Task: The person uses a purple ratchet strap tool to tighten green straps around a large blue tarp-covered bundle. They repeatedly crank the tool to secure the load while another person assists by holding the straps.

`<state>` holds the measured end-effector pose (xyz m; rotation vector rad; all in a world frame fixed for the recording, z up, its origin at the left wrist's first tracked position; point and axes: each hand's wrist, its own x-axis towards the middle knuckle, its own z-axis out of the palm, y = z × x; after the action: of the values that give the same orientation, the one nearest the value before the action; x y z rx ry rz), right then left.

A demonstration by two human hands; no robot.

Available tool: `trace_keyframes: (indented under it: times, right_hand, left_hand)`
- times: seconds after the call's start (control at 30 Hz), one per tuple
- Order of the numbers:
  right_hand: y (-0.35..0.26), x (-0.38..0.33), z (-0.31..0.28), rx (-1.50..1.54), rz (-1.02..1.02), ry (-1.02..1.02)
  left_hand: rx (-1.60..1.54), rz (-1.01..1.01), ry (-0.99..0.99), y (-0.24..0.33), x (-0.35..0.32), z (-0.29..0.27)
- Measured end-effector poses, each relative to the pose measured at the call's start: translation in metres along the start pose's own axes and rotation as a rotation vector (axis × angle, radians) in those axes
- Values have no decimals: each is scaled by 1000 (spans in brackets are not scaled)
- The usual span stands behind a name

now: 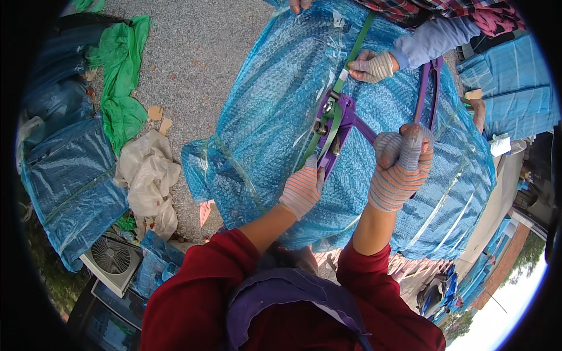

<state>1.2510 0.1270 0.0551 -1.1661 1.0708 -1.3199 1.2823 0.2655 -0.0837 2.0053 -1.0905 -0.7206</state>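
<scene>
A large bundle wrapped in blue bubble wrap (269,111) lies in front of me. On it rests a purple strapping tool (346,111) with a green strap (354,50) running through it. My left hand (302,187), in a striped work glove, is closed around the strap and the tool's near end. My right hand (401,167), gloved alike, is closed on the tool's long purple handle (422,96). Across from me, a co-worker's gloved hand (373,66) touches the strap just beyond the tool. Part of another bare hand (300,4) shows at the top edge.
On the left, green sheeting (120,88) and crumpled whitish plastic (149,175) lie on the grey ground (187,52). More blue-wrapped bundles (76,193) lie there, beside a unit with a round fan grille (111,257). Another blue-wrapped stack (515,82) stands at the right.
</scene>
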Motion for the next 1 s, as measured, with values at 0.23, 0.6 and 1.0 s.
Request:
trace_keyframes:
  times: [0.23, 0.6, 1.0]
  right_hand:
    - [3, -51, -3, -206, -179, 33]
    - [4, -32, -6, -97, -68, 52]
    - [-11, -50, 2, -188, -104, -144]
  left_hand:
    - [-52, -10, -3, 1, 4, -4]
    - [-100, -88, -86, 5, 4, -7]
    - [-40, 29, -33, -3, 0, -4]
